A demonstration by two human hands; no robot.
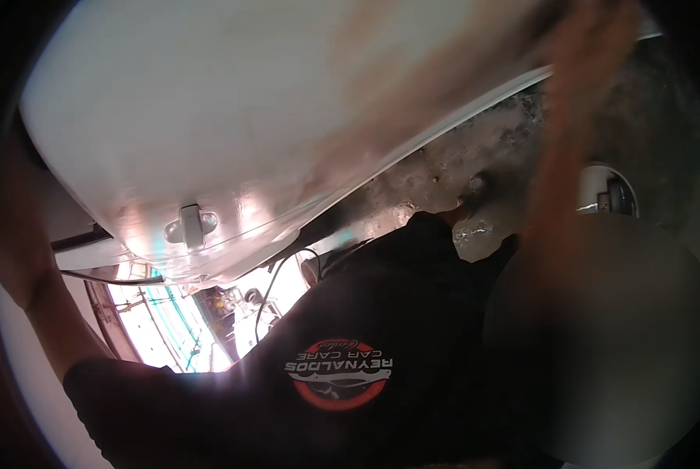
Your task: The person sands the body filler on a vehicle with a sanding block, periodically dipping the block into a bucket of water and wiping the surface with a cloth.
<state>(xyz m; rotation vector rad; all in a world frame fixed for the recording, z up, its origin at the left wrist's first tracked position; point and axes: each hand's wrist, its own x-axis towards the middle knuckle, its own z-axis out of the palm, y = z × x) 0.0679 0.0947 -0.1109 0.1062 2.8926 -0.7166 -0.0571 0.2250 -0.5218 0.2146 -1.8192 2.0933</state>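
A white car panel (209,102) with a door handle (191,227) fills the upper left of the head view and shows a blurred, skin-toned reflection. My right hand (596,31) is near the top right corner, by the panel's lower edge. Motion smears its fingers, and whether it holds anything cannot be made out. Along the left edge my left arm reaches upward beside the car; its hand is outside the visible picture. My dark shirt (436,336), with a round red and white logo, covers the lower middle.
Wet grey floor (436,176) lies under the panel. A round white container (627,195) with something dark in it stands at the right. A thin cable (264,301) hangs near bright, cluttered surroundings at lower left. A blurred grey disc covers the lower right.
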